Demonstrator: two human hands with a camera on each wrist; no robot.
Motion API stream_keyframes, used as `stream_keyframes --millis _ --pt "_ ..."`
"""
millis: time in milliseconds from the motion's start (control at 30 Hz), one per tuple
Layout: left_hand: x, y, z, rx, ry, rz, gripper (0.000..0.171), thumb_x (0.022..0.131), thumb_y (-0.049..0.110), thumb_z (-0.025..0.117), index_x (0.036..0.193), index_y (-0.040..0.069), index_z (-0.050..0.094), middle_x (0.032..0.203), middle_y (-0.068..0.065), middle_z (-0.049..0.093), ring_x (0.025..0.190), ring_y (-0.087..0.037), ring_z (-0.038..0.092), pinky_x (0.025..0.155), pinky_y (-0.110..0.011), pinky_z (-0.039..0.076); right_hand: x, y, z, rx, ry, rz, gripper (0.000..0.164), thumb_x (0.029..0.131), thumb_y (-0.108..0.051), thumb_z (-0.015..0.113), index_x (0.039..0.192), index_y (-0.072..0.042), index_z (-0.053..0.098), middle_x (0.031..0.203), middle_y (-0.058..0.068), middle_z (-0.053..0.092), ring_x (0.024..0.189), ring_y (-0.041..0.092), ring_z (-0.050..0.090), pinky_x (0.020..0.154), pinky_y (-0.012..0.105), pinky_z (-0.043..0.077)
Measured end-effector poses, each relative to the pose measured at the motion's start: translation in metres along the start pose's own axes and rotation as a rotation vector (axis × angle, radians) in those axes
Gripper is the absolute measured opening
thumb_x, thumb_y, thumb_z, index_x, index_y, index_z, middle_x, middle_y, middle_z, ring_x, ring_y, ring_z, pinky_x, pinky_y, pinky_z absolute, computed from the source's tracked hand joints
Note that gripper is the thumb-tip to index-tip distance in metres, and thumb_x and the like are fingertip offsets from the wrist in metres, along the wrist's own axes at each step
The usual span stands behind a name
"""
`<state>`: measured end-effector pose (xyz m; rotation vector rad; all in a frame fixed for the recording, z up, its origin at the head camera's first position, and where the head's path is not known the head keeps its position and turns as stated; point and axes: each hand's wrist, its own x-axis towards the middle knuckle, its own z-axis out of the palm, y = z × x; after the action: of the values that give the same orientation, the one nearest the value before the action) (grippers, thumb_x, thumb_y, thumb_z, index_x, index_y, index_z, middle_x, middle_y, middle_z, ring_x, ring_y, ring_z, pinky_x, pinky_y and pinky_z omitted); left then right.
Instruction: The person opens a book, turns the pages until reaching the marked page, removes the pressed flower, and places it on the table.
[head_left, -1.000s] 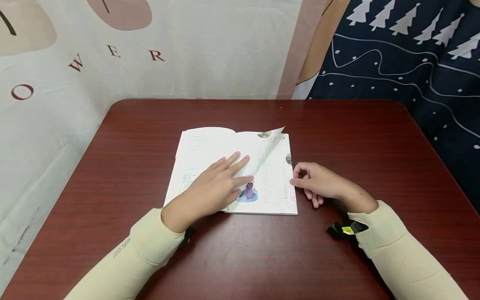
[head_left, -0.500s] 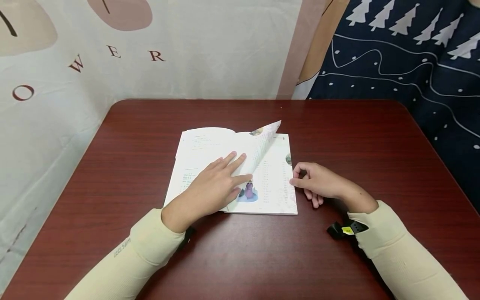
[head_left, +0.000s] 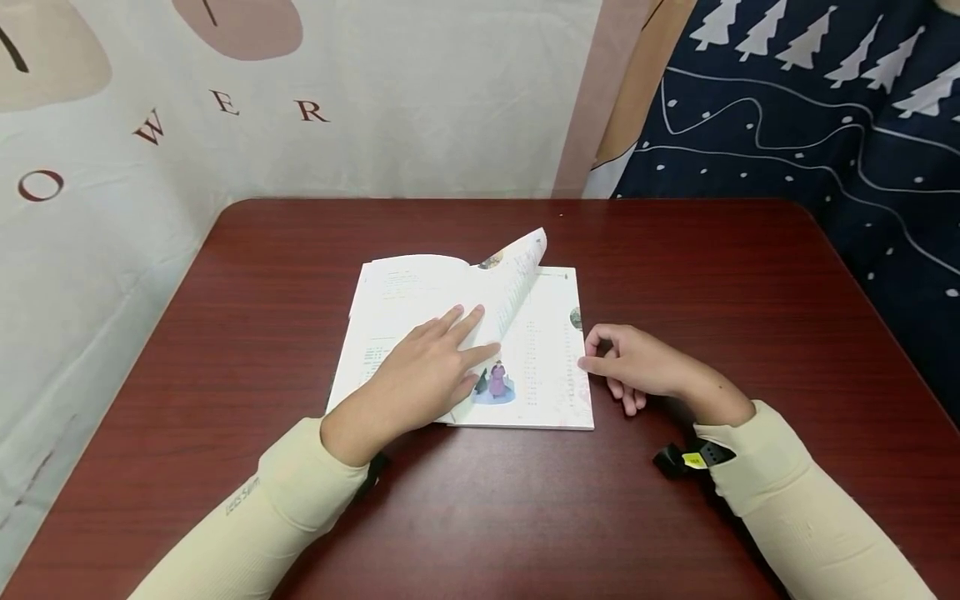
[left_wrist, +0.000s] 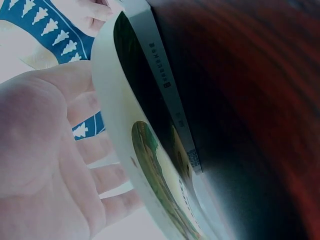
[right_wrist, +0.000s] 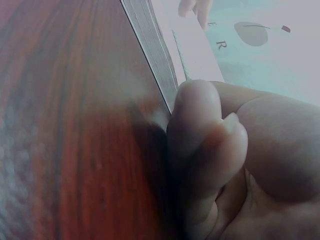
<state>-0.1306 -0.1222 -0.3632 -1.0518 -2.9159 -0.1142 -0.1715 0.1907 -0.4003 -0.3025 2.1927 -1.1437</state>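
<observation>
An open book (head_left: 555,333) lies on the table, its white pages printed with small text and a purple figure near the lower middle. My left hand (head_left: 420,375) lies over the left pages with fingers spread and nearly straight, touching a lifted page (head_left: 517,271) whose top corner curls up and leftward. From the left wrist view, my palm faces the bowed pages and the book's spine (left_wrist: 165,80) shows. At the book's right edge my right hand (head_left: 645,362) holds on with thumb and curled index finger; the right wrist view has its fingertips (right_wrist: 197,102) against the page edges.
The dark red-brown table (head_left: 480,517) extends around the book on all sides. A pale cloth with letters (head_left: 450,100) hangs behind, and a navy cloth with white trees (head_left: 787,108) hangs at the right. A black wrist device (head_left: 686,460) sits by the right cuff.
The lifted page has curled further leftward, and its top corner stands higher, uncovering more of the page below. My left fingers have slid slightly left with it. The right hand has stayed put.
</observation>
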Motion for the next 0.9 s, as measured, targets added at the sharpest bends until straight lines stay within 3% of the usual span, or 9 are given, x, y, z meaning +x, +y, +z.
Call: stream_keyframes --millis 900 --pt "-0.0017 -0.0015 -0.0019 0.014 -0.002 -0.083 0.051 0.092 0.027 0.07 0.141 0.017 0.059 0.153 -0.02 0.046 0.136 -0.044 0.049 0.098 -0.056 0.051 0.002 -0.0017 0.0006 -0.002 -0.003 0.006 0.025 0.099 -0.027 0.063 0.101 -0.005 0.051 0.05 0.006 0.053 0.035 0.021 0.058 0.037 0.039 0.05"
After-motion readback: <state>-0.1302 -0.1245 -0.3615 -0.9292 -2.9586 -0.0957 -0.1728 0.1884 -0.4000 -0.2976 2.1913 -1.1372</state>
